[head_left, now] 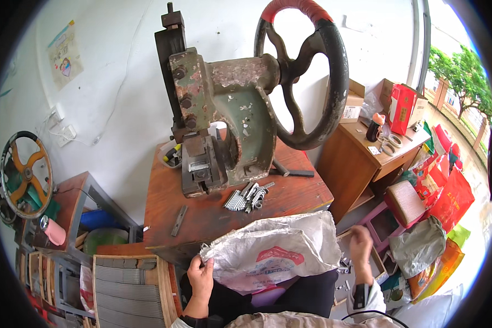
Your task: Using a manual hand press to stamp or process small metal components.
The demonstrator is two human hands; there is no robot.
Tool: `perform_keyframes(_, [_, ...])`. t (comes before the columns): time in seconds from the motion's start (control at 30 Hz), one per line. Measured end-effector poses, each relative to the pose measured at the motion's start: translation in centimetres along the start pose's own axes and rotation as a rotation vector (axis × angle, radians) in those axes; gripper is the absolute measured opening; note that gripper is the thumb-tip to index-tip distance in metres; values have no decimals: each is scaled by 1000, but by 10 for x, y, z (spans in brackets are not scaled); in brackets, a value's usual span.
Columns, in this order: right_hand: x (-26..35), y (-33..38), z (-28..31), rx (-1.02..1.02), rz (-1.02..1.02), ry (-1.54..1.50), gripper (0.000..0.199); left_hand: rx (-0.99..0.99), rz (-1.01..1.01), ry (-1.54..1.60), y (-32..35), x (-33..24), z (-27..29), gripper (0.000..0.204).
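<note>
A white woven sack with a red and blue print lies across my lap, its mouth against the front of the wooden table. My left hand pinches the left corner of the sack's rim. To the right of the sack, my right hand hovers above a shallow tray with small metal pieces. Motion smears its fingers, and whether they hold anything is hidden. On the wooden table, a pile of small metal pieces sits in front of the green hand press.
A flat metal strip lies left of the pile. At my left stands a wooden crate of grey strips. On the right are a wooden desk with scissors, a pink stool and several bags.
</note>
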State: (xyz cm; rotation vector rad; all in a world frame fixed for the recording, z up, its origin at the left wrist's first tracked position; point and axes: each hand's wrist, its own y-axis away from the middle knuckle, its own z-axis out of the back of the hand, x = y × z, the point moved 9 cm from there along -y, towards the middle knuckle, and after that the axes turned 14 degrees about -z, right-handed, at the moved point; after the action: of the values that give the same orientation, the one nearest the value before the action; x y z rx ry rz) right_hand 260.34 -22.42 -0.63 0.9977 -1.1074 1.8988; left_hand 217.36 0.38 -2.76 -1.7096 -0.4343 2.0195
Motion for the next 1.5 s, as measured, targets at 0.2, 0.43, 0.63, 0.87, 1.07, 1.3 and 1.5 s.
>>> perform_keyframes(0.2, [134, 47, -101, 591, 404, 468, 53, 44, 80, 159, 10, 14, 4, 14])
perform_keyframes(0.43, [117, 199, -155, 1501, 703, 131, 44, 318, -537, -332, 57, -109, 4, 52])
perform_keyframes(0.63, [102, 272, -142, 2112, 310, -74, 46, -31, -158, -925, 56, -46, 36, 71])
perform_keyframes(0.87, [135, 236, -160, 1588, 813, -61, 53, -250, 605, 702, 86, 60, 18, 65])
perform_keyframes(1.07, [160, 238, -244, 1149, 1316, 613, 83, 105, 900, 929, 142, 68, -19, 70])
perform_keyframes(1.3, [36, 232, -345, 1442, 531, 571, 44, 71, 508, 253, 122, 51, 70, 52])
perform_keyframes(1.5, [34, 234, -369, 1401, 300, 475, 44, 491, -104, -754, 89, -39, 16, 36])
